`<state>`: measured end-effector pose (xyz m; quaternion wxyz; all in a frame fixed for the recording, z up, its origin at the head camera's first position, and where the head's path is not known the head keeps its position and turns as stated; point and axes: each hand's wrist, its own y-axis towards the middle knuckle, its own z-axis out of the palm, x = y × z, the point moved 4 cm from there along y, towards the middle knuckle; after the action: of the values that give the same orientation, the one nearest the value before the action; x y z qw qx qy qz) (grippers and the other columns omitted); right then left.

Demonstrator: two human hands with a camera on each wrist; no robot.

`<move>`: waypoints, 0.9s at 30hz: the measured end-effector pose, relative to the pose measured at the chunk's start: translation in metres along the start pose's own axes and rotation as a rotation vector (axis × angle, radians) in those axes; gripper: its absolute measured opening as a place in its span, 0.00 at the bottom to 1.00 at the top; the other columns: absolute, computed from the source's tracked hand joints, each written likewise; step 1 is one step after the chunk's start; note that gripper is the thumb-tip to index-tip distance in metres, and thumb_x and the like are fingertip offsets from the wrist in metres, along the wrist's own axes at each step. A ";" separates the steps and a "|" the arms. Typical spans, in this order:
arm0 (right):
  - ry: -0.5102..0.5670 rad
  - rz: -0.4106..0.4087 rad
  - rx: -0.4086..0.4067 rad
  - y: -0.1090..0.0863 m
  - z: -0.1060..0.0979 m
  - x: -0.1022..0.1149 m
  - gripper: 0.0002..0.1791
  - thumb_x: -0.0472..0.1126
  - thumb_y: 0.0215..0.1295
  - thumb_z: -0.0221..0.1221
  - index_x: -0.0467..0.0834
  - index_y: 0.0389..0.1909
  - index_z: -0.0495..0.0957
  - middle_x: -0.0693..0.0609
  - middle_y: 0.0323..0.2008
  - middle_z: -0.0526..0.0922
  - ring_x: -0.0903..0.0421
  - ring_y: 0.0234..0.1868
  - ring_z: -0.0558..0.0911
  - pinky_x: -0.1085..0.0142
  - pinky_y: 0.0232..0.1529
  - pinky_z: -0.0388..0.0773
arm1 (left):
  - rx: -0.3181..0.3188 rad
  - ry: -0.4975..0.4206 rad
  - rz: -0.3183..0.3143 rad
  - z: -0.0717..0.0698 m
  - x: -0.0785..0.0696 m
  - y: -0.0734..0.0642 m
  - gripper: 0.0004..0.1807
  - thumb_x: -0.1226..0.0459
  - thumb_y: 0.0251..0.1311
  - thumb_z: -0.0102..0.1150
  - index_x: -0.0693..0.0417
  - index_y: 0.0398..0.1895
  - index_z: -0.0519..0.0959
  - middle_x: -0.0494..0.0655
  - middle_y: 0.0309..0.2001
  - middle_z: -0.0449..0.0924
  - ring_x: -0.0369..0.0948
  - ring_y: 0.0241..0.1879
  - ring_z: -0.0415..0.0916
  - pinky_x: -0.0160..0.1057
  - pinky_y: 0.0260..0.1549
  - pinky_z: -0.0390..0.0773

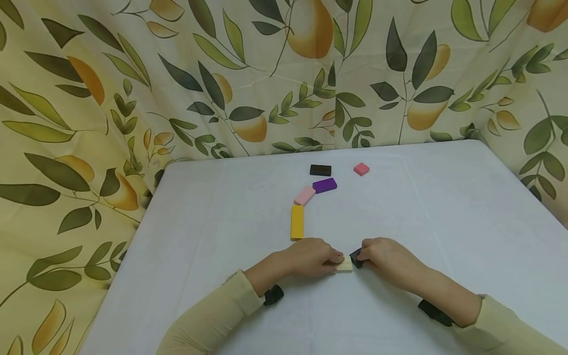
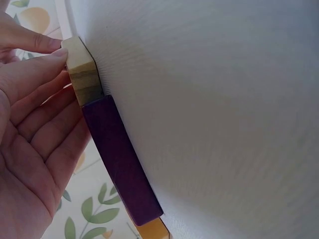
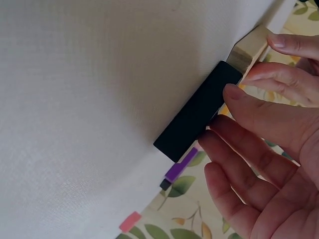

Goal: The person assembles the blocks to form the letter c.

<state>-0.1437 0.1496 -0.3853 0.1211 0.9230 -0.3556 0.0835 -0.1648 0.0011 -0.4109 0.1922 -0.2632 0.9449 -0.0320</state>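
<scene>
My left hand (image 1: 310, 257) pinches a pale wooden block (image 1: 344, 265), the thumb on its near face in the left wrist view. Against that block's other end lies a dark purple block (image 2: 122, 159), with part of an orange-yellow block (image 2: 153, 230) beyond; the left hand hides this purple block in the head view. To the right, my right hand (image 1: 392, 261) holds a black block (image 3: 197, 112) between thumb and fingers. The black block's end is close against the pale block in the right wrist view; whether they touch, I cannot tell.
Beyond the left hand, a yellow block (image 1: 297, 222), a pink block (image 1: 304, 195) and a purple block (image 1: 325, 185) form a curved line. Behind them lie another black block (image 1: 320, 170) and a small red block (image 1: 361, 168). Patterned curtain (image 1: 284, 88) borders the white table (image 1: 213, 222).
</scene>
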 end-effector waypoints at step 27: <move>0.016 -0.159 -0.015 0.001 -0.001 -0.008 0.11 0.24 0.40 0.67 0.43 0.19 0.81 0.60 0.19 0.73 0.66 0.23 0.73 0.68 0.28 0.73 | 0.012 0.032 0.006 -0.002 -0.001 0.001 0.15 0.60 0.62 0.56 0.49 0.52 0.79 0.36 0.47 0.79 0.30 0.33 0.70 0.23 0.34 0.66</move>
<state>-0.1499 0.1541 -0.3860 0.1370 0.9468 -0.2806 0.0783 -0.1650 0.0023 -0.4082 0.1786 -0.2586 0.9484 -0.0415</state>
